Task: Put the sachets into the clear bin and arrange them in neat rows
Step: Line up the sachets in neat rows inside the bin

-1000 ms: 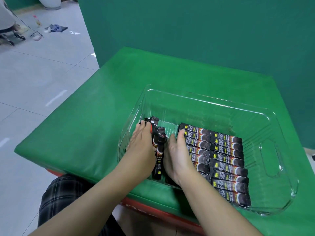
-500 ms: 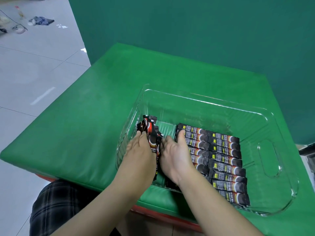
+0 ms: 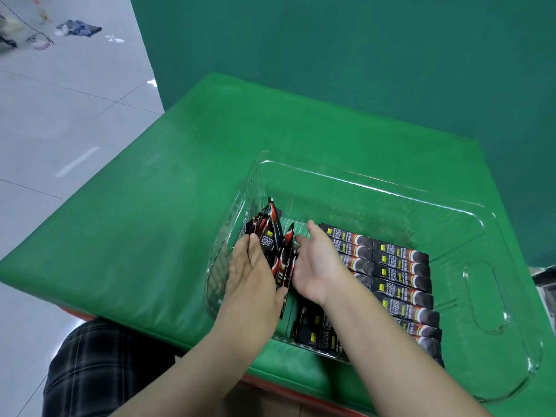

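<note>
A: Green padding covers the table (image 3: 180,236), a green backdrop (image 3: 361,55) rises behind it, and pale floor tiles (image 3: 60,115) run off to the left. Where's your bundle?

B: You have the loose sachets (image 3: 278,254) standing on edge between your palms, at the left end of the clear bin (image 3: 376,188). Long axes run near to far, tops fanned at the far end.

A: And your hands?

B: Your left hand (image 3: 251,272) presses flat on the bundle's left side; your right hand (image 3: 316,266) presses flat on its right, fingers straight on both. Neither is nearer; they share it.

A: Where does it go?

B: Probably rightward. The laid rows (image 3: 400,275) lie just beside your right hand, long axes left to right, crosswise to your bundle, so you'd likely need to turn it.
</note>
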Motion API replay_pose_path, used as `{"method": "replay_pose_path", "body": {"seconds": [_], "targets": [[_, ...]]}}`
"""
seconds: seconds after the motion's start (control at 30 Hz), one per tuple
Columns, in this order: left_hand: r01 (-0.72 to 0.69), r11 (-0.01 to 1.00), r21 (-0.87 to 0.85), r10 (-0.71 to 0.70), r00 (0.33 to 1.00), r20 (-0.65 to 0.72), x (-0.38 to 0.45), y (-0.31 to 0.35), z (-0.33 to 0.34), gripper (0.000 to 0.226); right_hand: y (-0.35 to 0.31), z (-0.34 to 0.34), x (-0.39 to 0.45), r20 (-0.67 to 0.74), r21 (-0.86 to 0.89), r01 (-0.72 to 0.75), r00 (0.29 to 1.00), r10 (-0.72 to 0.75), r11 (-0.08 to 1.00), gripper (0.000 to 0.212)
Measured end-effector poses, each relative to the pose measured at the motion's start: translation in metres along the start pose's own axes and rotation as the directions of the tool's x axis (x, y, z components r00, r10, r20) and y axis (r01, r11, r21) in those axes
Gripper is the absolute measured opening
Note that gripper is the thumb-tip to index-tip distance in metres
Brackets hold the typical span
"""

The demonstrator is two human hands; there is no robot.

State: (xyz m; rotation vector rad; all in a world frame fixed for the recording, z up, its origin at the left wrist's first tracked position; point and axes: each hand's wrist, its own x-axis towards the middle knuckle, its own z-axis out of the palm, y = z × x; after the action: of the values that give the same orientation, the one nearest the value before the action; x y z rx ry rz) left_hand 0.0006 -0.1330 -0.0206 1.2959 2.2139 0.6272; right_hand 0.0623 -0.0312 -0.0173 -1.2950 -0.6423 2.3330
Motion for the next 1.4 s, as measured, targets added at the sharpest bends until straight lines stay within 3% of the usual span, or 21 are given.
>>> {"method": "replay_pose_path", "body": {"seconds": [0.17,0.47,0.7,0.8,1.0,1.17,1.4], "targets": [[0.014,0.995,0.094,-0.013,1.0,-0.005,-0.008,0.0,-0.002,0.091,-0.002,-0.003,0.001,-0.029,-0.001,-0.014,0.999,0.014,1.0,0.069],[0.014,1.0,0.017,-0.015,0.999,0.043,0.005,-0.003,0.002,0.093,-0.01,-0.003,0.002,-0.011,0.011,-0.05,0.999,0.05,0.999,0.064],[0.026,0.998,-0.056,-0.022,0.997,0.071,0.012,-0.002,-0.001,0.093,-0.013,-0.002,-0.004,-0.013,-0.101,-0.036,0.999,0.035,0.994,0.039],[-0.008,1.0,-0.022,0.009,0.997,0.072,0.014,0.001,-0.003,0.074,-0.014,-0.002,-0.003,-0.001,-0.138,-0.033,0.999,0.033,0.99,0.039],[-0.061,0.993,0.105,0.048,0.991,0.127,0.024,0.003,-0.005,0.076,-0.012,-0.003,-0.003,-0.017,-0.151,-0.023,1.0,0.021,0.988,0.032],[-0.046,0.977,0.206,0.031,0.996,0.079,0.029,0.01,-0.005,0.058,-0.013,-0.002,-0.003,-0.049,-0.157,-0.021,0.999,0.013,0.987,0.029],[-0.055,0.966,0.251,0.048,0.998,0.036,0.026,0.011,-0.001,0.077,-0.013,-0.003,-0.001,-0.055,-0.139,-0.016,0.998,0.008,0.99,0.031]]}}
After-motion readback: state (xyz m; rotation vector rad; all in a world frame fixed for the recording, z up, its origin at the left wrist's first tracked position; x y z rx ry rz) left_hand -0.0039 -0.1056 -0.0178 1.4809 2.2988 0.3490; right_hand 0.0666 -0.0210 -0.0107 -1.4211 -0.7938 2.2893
